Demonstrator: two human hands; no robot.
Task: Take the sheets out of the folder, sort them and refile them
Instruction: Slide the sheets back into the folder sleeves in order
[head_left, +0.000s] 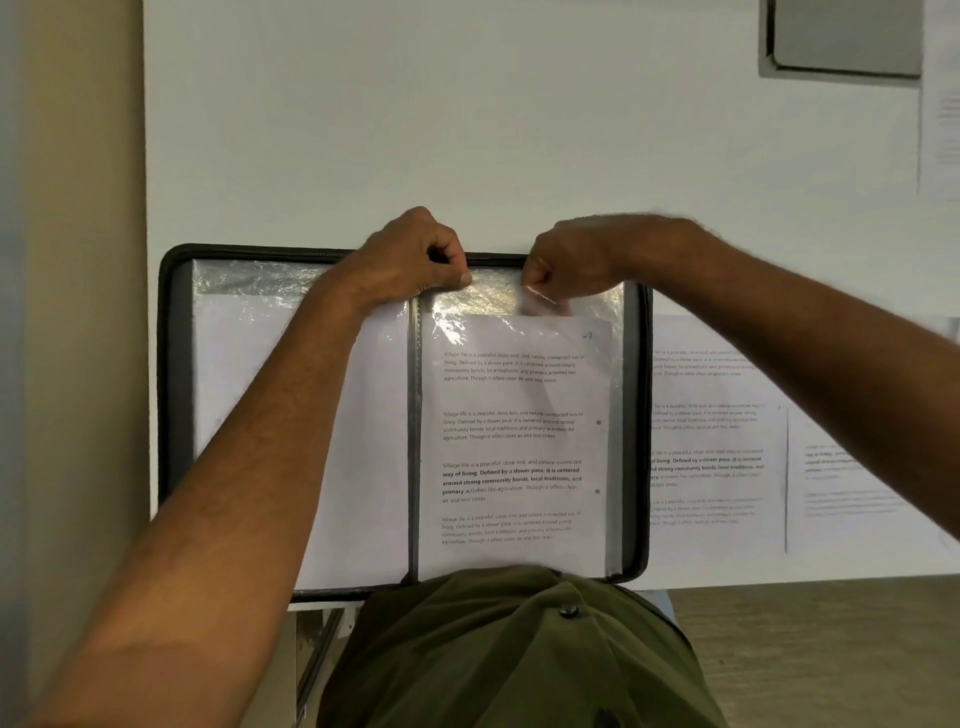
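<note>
While the sleeve mouth is pinched apart by the left hand and right hand, both grips clamped on plastic.
The printed sheet is best kept square and flat inside the display folder.

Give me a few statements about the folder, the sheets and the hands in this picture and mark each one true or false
1. The folder lies open on the white table. True.
2. The right-hand sleeve is empty. False: a printed sheet sits in it.
3. Both hands are at the folder's top edge. True: the left hand and right hand pinch the sleeve's opening there.
4. No paper lies outside the folder. False: loose sheets lie to its right.
5. The left hand rests flat on the table. False: its fingers are curled on the sleeve.
</note>
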